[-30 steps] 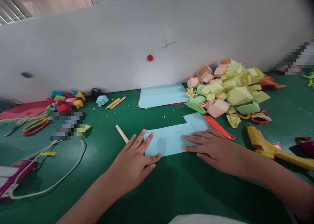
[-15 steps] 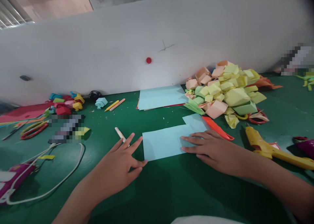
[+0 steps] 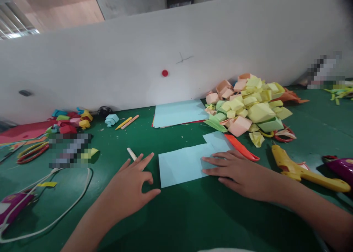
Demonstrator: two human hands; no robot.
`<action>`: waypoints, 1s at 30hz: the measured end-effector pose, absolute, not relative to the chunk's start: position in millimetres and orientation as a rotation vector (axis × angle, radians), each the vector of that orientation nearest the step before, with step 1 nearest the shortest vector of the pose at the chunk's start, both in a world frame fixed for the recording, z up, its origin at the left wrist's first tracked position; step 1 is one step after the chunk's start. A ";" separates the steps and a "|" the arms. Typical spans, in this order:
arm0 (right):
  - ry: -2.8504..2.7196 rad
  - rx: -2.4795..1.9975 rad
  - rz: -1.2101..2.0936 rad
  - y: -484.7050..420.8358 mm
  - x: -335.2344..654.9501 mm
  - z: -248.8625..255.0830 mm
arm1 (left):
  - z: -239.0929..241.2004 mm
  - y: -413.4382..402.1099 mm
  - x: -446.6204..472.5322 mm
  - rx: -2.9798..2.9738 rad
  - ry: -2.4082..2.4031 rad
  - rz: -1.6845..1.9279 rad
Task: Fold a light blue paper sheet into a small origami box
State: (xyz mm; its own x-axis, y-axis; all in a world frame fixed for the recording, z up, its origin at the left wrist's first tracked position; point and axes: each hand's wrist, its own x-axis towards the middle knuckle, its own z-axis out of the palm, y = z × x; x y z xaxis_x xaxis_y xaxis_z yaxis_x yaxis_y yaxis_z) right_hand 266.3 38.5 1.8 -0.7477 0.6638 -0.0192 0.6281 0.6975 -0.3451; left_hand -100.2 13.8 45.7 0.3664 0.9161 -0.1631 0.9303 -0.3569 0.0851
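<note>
Loosely palm-down, fingers [image 3: 146, 161] apart: left hand [image 3: 129, 187] beside blue paper [image 3: 180, 166], right hand [image 3: 239, 173] on it.

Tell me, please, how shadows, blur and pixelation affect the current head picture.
Head view: a soft shadow darkens the green table below the right hand; head view: the edges of the light blue rectangular paper read clearly; head view: pixelation masks one patch at left and another at far right; head view: the top right corner is dark.

glossy green tabletop [image 3: 182, 219], white partition [image 3: 110, 64] — grey wall [image 3: 129, 2] beyond
</note>
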 end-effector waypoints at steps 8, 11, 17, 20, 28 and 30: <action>-2.681 -1.279 0.364 44.2 268.2 -2.5 | 36.5 27.4 -92.3 2.384 1.804 -0.210; -2.540 -1.506 0.261 49.1 269.3 -6.6 | 32.9 28.2 -91.8 2.326 1.854 -0.168; -2.393 -1.547 0.371 52.1 267.3 -4.0 | 19.7 34.4 -93.4 2.345 1.805 0.058; -2.239 -1.477 0.654 50.5 265.2 -0.5 | 13.0 37.2 -95.3 2.340 1.770 0.080; -1.600 -1.172 1.256 58.1 260.9 -6.5 | 15.4 34.0 -85.6 2.350 1.790 0.296; -1.543 -1.180 1.324 58.6 260.4 -3.4 | 15.8 34.6 -84.4 2.321 1.758 0.410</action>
